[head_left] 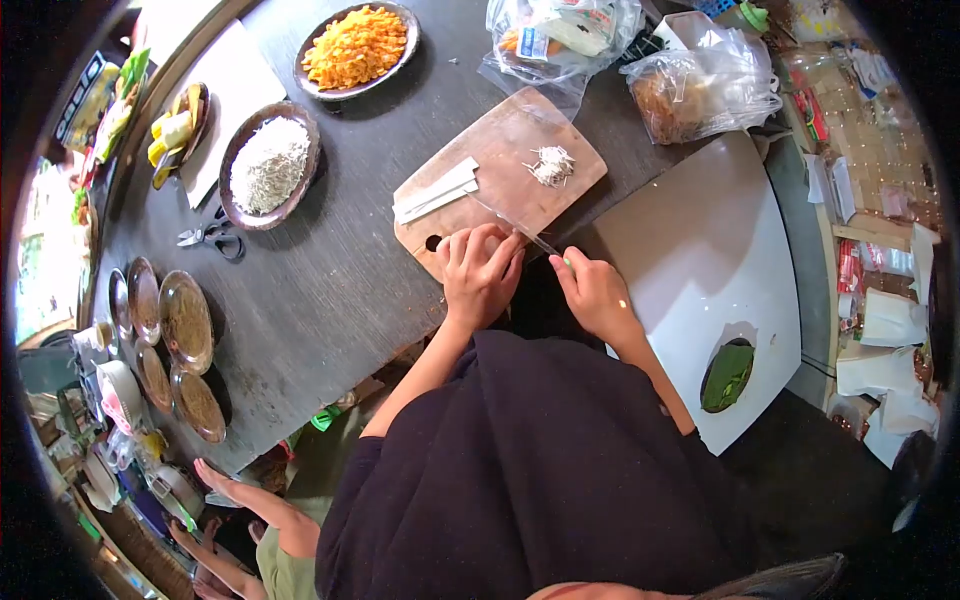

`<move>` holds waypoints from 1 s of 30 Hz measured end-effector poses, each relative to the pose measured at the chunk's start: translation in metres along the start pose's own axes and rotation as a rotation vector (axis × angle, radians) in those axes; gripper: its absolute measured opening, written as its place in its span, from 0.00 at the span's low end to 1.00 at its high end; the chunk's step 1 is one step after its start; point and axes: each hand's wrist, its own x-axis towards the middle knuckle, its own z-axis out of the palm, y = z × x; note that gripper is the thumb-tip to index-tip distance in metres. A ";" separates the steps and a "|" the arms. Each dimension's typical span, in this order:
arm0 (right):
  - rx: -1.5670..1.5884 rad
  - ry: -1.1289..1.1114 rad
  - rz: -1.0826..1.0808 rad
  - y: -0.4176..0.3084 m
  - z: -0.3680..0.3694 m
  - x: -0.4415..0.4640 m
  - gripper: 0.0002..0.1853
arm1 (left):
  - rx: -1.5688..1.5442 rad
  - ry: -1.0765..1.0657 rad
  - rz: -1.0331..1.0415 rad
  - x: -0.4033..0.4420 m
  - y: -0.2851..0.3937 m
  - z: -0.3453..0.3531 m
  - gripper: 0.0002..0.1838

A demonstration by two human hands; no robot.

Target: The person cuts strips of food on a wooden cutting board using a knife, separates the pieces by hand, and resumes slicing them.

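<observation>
My right hand (595, 292) is closed round the handle of a knife (512, 222), whose thin blade reaches left over the wooden cutting board (545, 120). On the board's near edge rests my left hand (478, 268), fingers bent and pressed down close to the blade; whatever lies under them is hidden. White flat strips (437, 193) lie on the board beyond my left hand. A small heap of white shreds (550, 166) sits near the board's right side.
A bowl of white shreds (269, 165), a bowl of orange pieces (355, 48), scissors (212, 236) and several brown dishes (186, 322) stand left. Plastic bags (700, 90) lie at back right. A green-filled dish (728, 375) sits on the white table (690, 240). Another person's hand (212, 477) shows at lower left.
</observation>
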 end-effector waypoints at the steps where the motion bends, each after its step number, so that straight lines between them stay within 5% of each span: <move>1: -0.032 -0.011 0.006 -0.001 0.000 0.000 0.23 | -0.004 -0.008 -0.008 0.001 0.001 -0.001 0.15; 30: -0.147 0.132 -0.027 -0.009 0.008 0.014 0.23 | -0.018 -0.011 -0.014 0.004 0.002 0.001 0.14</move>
